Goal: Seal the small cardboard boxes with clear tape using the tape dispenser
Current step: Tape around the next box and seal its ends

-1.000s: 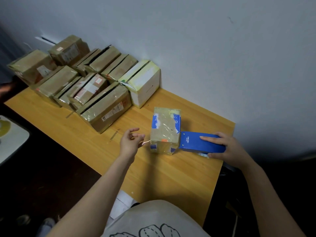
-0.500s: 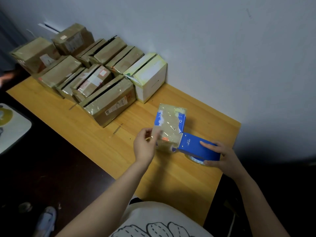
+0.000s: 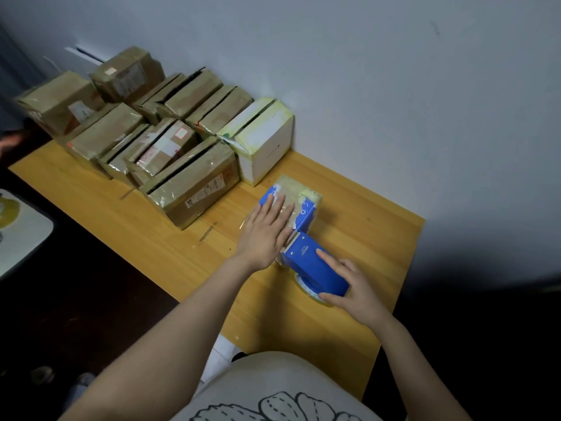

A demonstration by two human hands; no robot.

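Observation:
A small blue-and-white box (image 3: 306, 205) wrapped in clear tape lies on the wooden table (image 3: 349, 314) near the wall. My left hand (image 3: 267, 232) lies flat on its top with straight fingers pressing the tape down. A blue tape dispenser (image 3: 309, 268) sits right against the box's near side, its toothed edge at my left hand. My right hand (image 3: 352, 287) grips the dispenser's rear, index finger stretched along its top and thumb under its side. A roll of clear tape (image 3: 306, 290) shows beneath it.
Several taped brown cardboard boxes (image 3: 194, 183) are packed together along the wall at the table's far left, with a white box (image 3: 264, 144) at their right end. A light-coloured tray (image 3: 21, 226) sits off the table at left.
My left hand went from pinching the tape end beside the box to lying flat on the box top. The dispenser moved up against the box's near side.

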